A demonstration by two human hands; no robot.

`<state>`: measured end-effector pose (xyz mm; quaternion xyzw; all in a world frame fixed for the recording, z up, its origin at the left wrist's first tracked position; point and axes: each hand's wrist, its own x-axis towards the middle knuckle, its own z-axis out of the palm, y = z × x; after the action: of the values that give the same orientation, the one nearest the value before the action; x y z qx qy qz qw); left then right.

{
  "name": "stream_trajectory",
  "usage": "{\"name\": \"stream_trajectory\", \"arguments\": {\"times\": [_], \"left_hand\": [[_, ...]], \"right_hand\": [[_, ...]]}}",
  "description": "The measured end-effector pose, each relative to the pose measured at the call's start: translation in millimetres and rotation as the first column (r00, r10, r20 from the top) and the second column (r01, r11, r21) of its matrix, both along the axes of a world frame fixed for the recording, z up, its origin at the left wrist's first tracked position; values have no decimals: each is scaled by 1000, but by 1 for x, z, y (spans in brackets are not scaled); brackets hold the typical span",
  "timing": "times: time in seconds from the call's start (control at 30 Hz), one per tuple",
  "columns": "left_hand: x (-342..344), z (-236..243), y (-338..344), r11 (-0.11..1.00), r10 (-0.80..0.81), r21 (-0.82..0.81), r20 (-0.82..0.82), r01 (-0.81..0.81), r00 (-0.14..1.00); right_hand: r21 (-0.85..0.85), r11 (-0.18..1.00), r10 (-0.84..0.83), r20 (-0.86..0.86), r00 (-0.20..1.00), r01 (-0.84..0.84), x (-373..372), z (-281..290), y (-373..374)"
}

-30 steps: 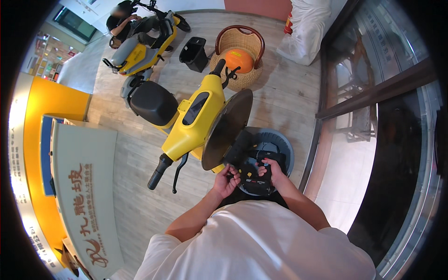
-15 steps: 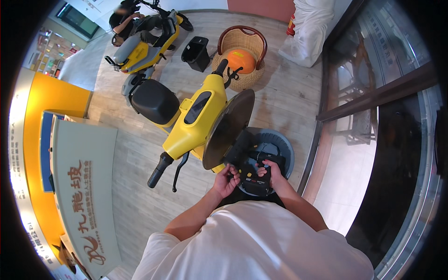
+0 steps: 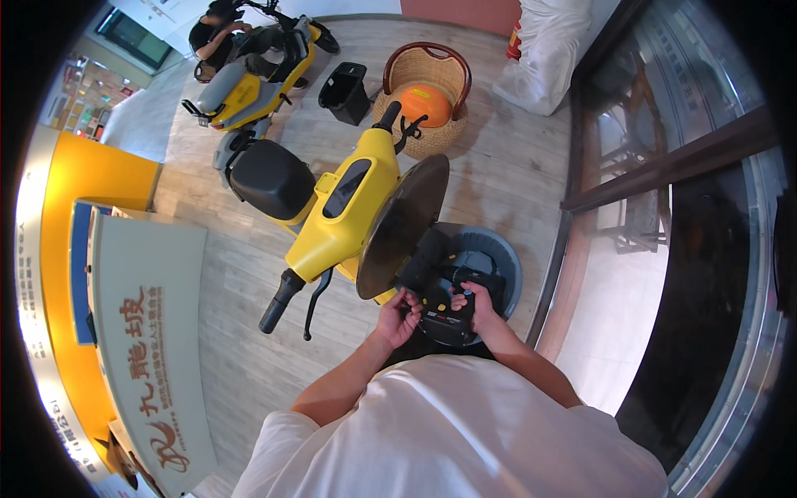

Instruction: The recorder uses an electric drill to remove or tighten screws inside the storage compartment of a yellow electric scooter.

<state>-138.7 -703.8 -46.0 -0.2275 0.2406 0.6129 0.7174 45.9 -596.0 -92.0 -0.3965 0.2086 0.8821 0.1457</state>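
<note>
A wood-look plank floor (image 3: 249, 290) runs beneath everything, with a dark-framed glass door (image 3: 664, 170) along the right. A pale counter (image 3: 166, 249) with brown lettering stands at the left. On the floor, 2 scooters are in view. The nearer, a yellow scooter (image 3: 320, 249), has its black handlebar grips spread to either side of a narrow dark display (image 3: 344, 189); its black seat (image 3: 274, 178) lies behind. The farther is a yellow-and-grey scooter (image 3: 249, 87), with 1 seated person (image 3: 220, 41) beside it. A wicker chair (image 3: 415, 62) with a reddish-brown rim carries an orange helmet (image 3: 423, 105), and a black bin (image 3: 353, 108) stands to its left. A round dark panel (image 3: 407, 228) sits tilted at the nearer scooter's front; a grey round tub (image 3: 512, 266) is just beyond the hands.

The black cordless power tool (image 3: 448, 323) is between the wearer's body and the tub, close to the scooter's front. The right hand (image 3: 480, 305) has its fingers wrapped round the tool's handle. The left hand (image 3: 399, 318), near the dark panel's lower edge, has bent, bunched fingers; I cannot tell whether they pinch anything.
</note>
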Motion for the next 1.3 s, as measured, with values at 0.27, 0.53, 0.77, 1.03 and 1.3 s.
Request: {"name": "stream_trajectory", "arguments": {"times": [0.27, 0.53, 0.77, 1.03, 1.3], "left_hand": [[-24, 4, 0, 991, -118, -78, -122, 109, 986], [-15, 8, -4, 919, -350, -287, -286, 269, 892], [-22, 7, -7, 940, -301, -247, -269, 236, 915], [-14, 15, -6, 900, -417, -304, -385, 314, 823], [-7, 21, 5, 866, -499, -309, -538, 392, 680]], "right_hand": [[1, 997, -75, 53, 996, 75, -9, 10, -11], [17, 996, -85, 133, 987, 84, -19, 9, -14], [36, 999, -29, 67, 997, 26, -5, 1, -5], [42, 999, -26, 31, 999, 24, -3, 4, -2], [48, 998, -36, 68, 997, 32, -4, 6, -2]]}}
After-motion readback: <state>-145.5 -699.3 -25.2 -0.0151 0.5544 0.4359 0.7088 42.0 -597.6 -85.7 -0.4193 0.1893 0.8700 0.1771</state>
